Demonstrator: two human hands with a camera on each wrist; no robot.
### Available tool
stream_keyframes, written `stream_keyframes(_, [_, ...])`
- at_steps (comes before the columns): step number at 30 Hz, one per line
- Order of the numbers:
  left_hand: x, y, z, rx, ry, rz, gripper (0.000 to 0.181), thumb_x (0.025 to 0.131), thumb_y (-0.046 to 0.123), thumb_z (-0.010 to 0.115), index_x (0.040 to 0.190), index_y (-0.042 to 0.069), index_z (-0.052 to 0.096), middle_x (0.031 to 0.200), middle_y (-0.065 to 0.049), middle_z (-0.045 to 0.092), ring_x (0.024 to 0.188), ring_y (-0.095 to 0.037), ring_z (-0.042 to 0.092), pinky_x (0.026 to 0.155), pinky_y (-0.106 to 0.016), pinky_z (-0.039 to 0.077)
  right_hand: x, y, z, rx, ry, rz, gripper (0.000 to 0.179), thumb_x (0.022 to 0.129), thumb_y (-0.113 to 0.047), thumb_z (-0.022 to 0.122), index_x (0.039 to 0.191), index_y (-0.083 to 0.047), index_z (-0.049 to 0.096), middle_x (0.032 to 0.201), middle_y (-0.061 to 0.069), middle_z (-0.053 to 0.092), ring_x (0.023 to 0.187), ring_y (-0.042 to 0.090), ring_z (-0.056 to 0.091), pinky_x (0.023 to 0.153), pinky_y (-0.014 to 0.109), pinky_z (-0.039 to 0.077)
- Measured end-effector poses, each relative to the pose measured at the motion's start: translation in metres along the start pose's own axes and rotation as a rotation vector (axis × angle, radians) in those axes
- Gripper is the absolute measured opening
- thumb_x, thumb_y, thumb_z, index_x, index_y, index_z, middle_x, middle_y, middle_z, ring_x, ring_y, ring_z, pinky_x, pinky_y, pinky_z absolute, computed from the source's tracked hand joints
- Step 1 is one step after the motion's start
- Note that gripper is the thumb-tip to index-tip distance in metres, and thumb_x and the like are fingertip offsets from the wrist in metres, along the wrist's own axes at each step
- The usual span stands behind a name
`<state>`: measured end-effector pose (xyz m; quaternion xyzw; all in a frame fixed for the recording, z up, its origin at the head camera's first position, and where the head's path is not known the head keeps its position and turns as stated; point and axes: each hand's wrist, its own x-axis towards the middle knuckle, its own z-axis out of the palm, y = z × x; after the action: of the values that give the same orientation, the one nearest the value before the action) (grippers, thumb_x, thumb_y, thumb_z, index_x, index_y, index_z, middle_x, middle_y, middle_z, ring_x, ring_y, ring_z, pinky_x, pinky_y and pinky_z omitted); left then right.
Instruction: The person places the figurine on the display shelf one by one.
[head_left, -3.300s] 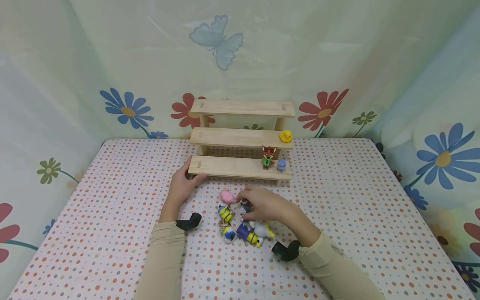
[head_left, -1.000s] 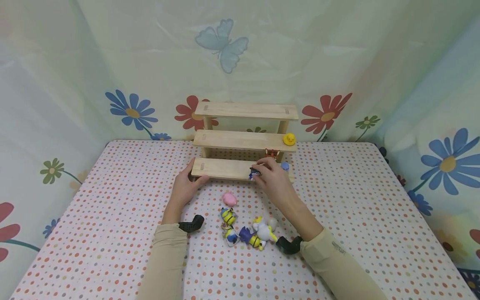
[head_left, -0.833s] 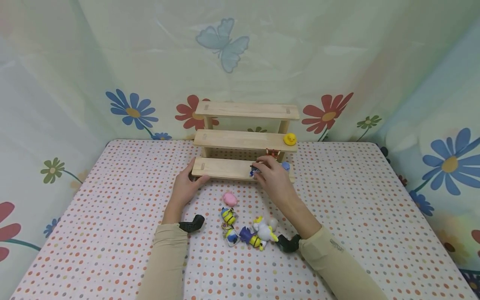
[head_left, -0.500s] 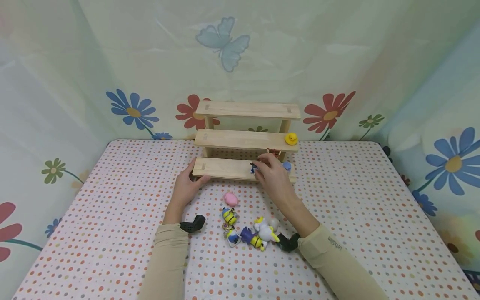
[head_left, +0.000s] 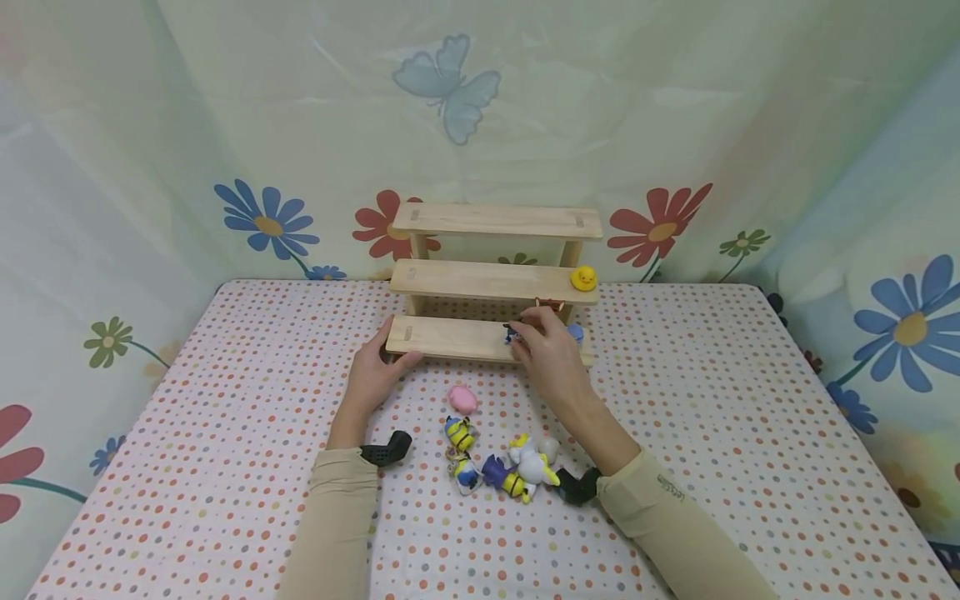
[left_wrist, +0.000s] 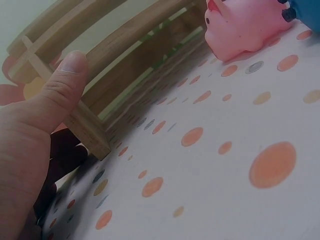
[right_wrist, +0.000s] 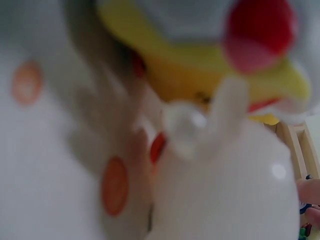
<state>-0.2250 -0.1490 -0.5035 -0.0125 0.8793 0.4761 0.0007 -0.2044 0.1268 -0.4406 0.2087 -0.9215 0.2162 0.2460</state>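
Observation:
My left hand (head_left: 370, 372) grips the left end of the lowest board of a three-tier wooden display stand (head_left: 450, 336). In the left wrist view the thumb (left_wrist: 62, 90) lies along the front edge, with the other fingers partly hidden behind the leg. Over the right part of that board, my right hand (head_left: 555, 367) pinches a small dark-blue and white figurine (head_left: 510, 334), mostly covered by the fingers. Behind this hand show the ears of a fox figurine (head_left: 551, 304) and a small blue jar-like toy (head_left: 575, 332). A yellow duck (head_left: 583, 278) sits at the middle board's right end.
On the dotted tablecloth before the stand lie a pink pig (head_left: 462, 399), a yellow-and-blue striped figure (head_left: 460, 433), a purple-and-yellow figure (head_left: 505, 477) and a white-and-yellow figure (head_left: 531, 460). A black wrist mount (head_left: 577, 486) is close beside the last one.
My right hand has carried the dark figurine from the group on the table up to the lowest board, lately shifting it slightly right. The left hand keeps its grip on the stand.

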Motion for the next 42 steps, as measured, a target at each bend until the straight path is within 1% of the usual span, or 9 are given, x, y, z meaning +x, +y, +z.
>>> stream_keyframes(15, [-0.002,0.001,0.0,0.009,0.005,-0.006,0.102,0.073,0.067,0.064,0.152,0.017,0.023,0.154,-0.006,0.033,0.144,-0.023,0.028,0.119,-0.04,0.024,0.0,-0.005,-0.007,0.005,0.027,-0.019,0.023,0.084,-0.004,0.071,0.106,0.0,0.071,0.114,0.015,0.057,0.098,0.027,0.062,0.077,0.032,0.058])
stream_keyframes(19, [-0.001,0.001,-0.001,0.012,0.004,-0.002,0.101,0.074,0.066,0.064,0.152,0.018,0.023,0.154,-0.007,0.033,0.143,-0.024,0.028,0.119,-0.04,0.025,0.002,-0.01,-0.017,0.01,0.068,-0.051,0.021,0.083,-0.005,0.072,0.104,0.0,0.072,0.109,0.014,0.058,0.092,0.025,0.063,0.07,0.03,0.057])
stream_keyframes(21, [0.0,0.001,-0.001,0.008,0.002,0.004,0.101,0.074,0.066,0.064,0.153,0.018,0.023,0.154,-0.007,0.033,0.143,-0.023,0.028,0.118,-0.039,0.025,0.003,-0.014,-0.023,0.024,0.055,-0.052,0.019,0.083,-0.006,0.072,0.102,-0.001,0.073,0.106,0.012,0.059,0.085,0.023,0.064,0.064,0.027,0.056])
stream_keyframes(24, [0.002,-0.001,-0.002,0.0,0.002,0.01,0.101,0.073,0.066,0.063,0.152,0.018,0.023,0.154,-0.006,0.032,0.143,-0.022,0.029,0.118,-0.037,0.026,0.003,-0.024,-0.033,0.06,-0.07,-0.028,0.019,0.084,-0.009,0.072,0.102,-0.004,0.073,0.1,0.009,0.061,0.078,0.018,0.064,0.062,0.024,0.056])
stream_keyframes(29, [0.003,0.0,-0.004,0.009,0.006,0.003,0.103,0.072,0.069,0.062,0.153,0.018,0.023,0.155,-0.006,0.032,0.144,-0.023,0.027,0.119,-0.039,0.023,-0.002,-0.044,-0.043,0.035,-0.45,-0.01,0.025,0.087,-0.02,0.071,0.111,-0.012,0.07,0.105,0.004,0.064,0.085,0.015,0.064,0.07,0.027,0.056])
stream_keyframes(32, [0.004,0.0,-0.004,0.015,0.003,0.001,0.103,0.072,0.071,0.061,0.153,0.019,0.023,0.155,-0.005,0.031,0.144,-0.023,0.026,0.119,-0.039,0.023,-0.008,-0.054,-0.042,0.023,-0.618,-0.068,0.029,0.086,-0.025,0.071,0.113,-0.016,0.069,0.108,0.002,0.064,0.085,0.013,0.063,0.069,0.027,0.055])
stream_keyframes(34, [0.004,0.001,-0.003,0.015,0.002,0.002,0.103,0.072,0.071,0.061,0.153,0.019,0.023,0.155,-0.005,0.031,0.144,-0.023,0.026,0.119,-0.04,0.023,-0.014,-0.058,-0.04,0.039,-0.679,-0.119,0.032,0.086,-0.027,0.072,0.116,-0.017,0.068,0.109,0.0,0.062,0.08,0.01,0.061,0.066,0.024,0.053])
stream_keyframes(37, [0.003,0.001,-0.003,0.016,0.0,0.003,0.101,0.073,0.07,0.061,0.153,0.02,0.023,0.155,-0.005,0.032,0.144,-0.023,0.026,0.119,-0.04,0.022,-0.021,-0.063,-0.032,0.071,-0.721,-0.198,0.035,0.086,-0.024,0.072,0.12,-0.016,0.066,0.113,0.001,0.059,0.078,0.007,0.057,0.064,0.022,0.05])
stream_keyframes(42, [0.0,0.001,-0.001,0.017,-0.002,-0.003,0.099,0.075,0.067,0.062,0.152,0.021,0.023,0.154,-0.005,0.032,0.144,-0.023,0.026,0.12,-0.04,0.022,-0.031,-0.066,-0.022,0.095,-0.742,-0.28,0.04,0.085,-0.015,0.072,0.123,-0.016,0.063,0.124,0.004,0.055,0.099,0.014,0.061,0.081,0.028,0.055])
